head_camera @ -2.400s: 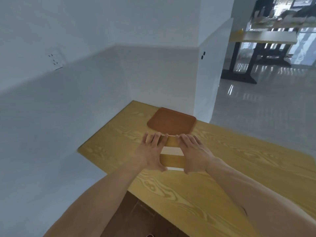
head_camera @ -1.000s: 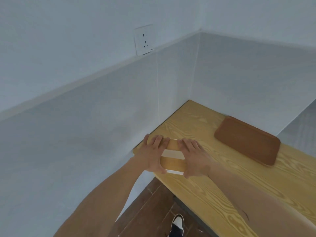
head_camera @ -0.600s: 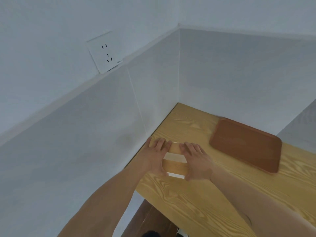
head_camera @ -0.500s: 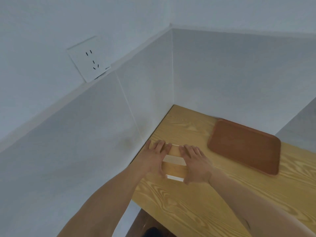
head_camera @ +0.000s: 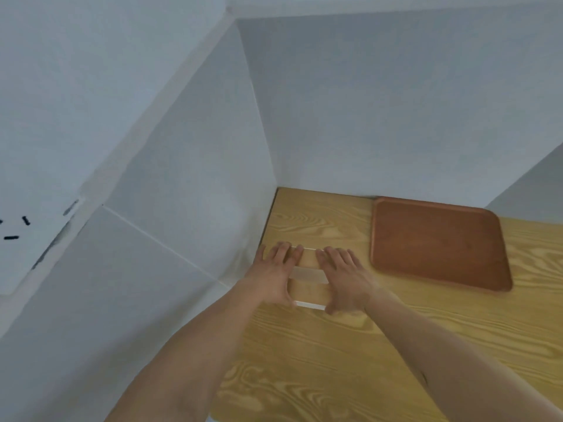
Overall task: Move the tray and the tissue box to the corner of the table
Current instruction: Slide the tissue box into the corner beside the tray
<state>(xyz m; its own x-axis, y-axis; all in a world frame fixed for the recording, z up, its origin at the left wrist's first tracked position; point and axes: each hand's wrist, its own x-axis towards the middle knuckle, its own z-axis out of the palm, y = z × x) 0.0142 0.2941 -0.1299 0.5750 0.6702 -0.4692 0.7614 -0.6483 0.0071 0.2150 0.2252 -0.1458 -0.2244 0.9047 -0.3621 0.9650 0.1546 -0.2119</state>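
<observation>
Both hands, left and right, clasp the tissue box between them.

Honestly nothing to read here, no words, brands, numbers or labels on anything that I can make out. The wood-grain rectangular tissue box with the pale strip across its top has no print showing, and the plain reddish-brown rectangular wooden tray at right of centre is unmarked too. Only marks anywhere are a few short black slots on the white wall socket plate at the left edge of the frame, and those are holes, not lettering.
</observation>
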